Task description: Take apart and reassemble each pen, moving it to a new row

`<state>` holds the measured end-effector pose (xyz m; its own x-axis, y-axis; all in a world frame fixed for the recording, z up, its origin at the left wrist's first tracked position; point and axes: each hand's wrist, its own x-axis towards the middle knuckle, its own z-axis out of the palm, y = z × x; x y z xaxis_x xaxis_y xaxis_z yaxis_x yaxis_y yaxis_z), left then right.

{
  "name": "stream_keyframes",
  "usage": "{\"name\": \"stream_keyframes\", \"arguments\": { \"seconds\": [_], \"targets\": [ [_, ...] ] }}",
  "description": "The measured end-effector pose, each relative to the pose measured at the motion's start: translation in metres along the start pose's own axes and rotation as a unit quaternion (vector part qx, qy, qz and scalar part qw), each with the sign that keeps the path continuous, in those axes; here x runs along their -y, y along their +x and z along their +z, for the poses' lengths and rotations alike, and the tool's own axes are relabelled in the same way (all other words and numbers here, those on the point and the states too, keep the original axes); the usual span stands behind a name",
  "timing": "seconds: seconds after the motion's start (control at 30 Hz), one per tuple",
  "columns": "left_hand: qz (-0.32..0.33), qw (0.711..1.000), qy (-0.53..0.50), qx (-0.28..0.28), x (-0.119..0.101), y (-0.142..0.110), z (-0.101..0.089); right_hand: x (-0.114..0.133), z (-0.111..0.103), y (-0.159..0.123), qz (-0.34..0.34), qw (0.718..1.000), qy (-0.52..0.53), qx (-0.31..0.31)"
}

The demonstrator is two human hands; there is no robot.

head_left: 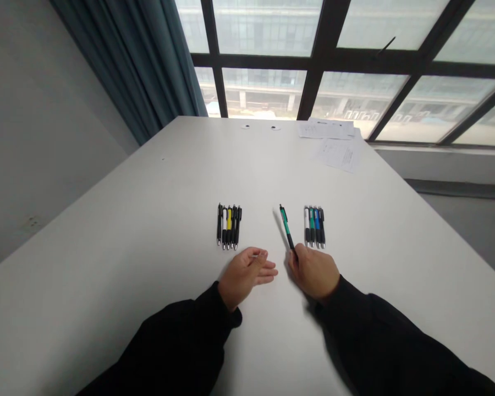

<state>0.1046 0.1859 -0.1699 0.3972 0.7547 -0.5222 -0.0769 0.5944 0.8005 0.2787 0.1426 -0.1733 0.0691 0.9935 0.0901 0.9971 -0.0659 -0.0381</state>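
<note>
My right hand point(315, 270) is closed round the lower end of a green and black pen point(285, 223), which points away from me and leans to the left. My left hand point(247, 272) faces it, thumb and index finger pinched together, the other fingers stretched out. A small, thin, pale bit shows at that pinch, too small to name. Just beyond my left hand lies a row of several pens, with a yellow pen point(229, 225) among black and white ones. Beyond my right hand lies another row: a white pen point(307, 223), a green pen point(312, 224), a blue pen point(317, 223) and a black pen point(322, 225).
All this is on a wide white table point(148, 220). Printed papers point(334, 144) lie at its far right corner. Two small white pieces with dark centres sit near the far edge. A blue curtain point(136, 60) hangs at the left, beside large windows.
</note>
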Motion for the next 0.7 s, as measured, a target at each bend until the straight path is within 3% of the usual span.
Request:
{"name": "stream_keyframes", "arguments": {
  "seconds": [0.1,0.23,0.7],
  "targets": [
    [0.0,1.0,0.014,0.005,-0.0005,-0.0006,0.0003,-0.0026,-0.0008,0.0051,0.061,0.998,-0.029,0.006],
    [0.002,1.0,0.022,0.005,-0.0001,-0.0009,0.0008,-0.0023,0.0012,0.0066,0.093,0.995,-0.047,0.007],
    [0.017,0.999,0.037,0.022,0.0033,-0.0009,-0.0006,-0.009,-0.0026,0.0083,0.101,0.993,-0.052,0.021]
  ]
}}
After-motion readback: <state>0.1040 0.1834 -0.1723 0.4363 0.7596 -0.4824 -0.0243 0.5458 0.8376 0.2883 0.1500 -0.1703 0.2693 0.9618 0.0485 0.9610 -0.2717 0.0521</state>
